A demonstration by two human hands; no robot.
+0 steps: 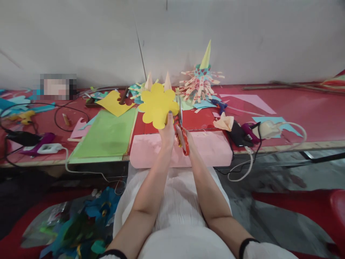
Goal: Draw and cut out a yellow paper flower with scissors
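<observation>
Left hand (167, 132) pinching yellow paper flower (158, 104), right hand (185, 138) — red scissors (183, 135)

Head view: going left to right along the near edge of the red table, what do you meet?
White power strip → green paper sheet → pink paper sheet → black device → cream glue gun.

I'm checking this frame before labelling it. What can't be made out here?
Head view, the only one:
- Scissors blade tips: behind the yellow flower.
- Right hand fingers: partly hidden by the left hand and handles.
- Item at far left: pixelated.
- Bag contents, lower left: blurred, dark.
</observation>
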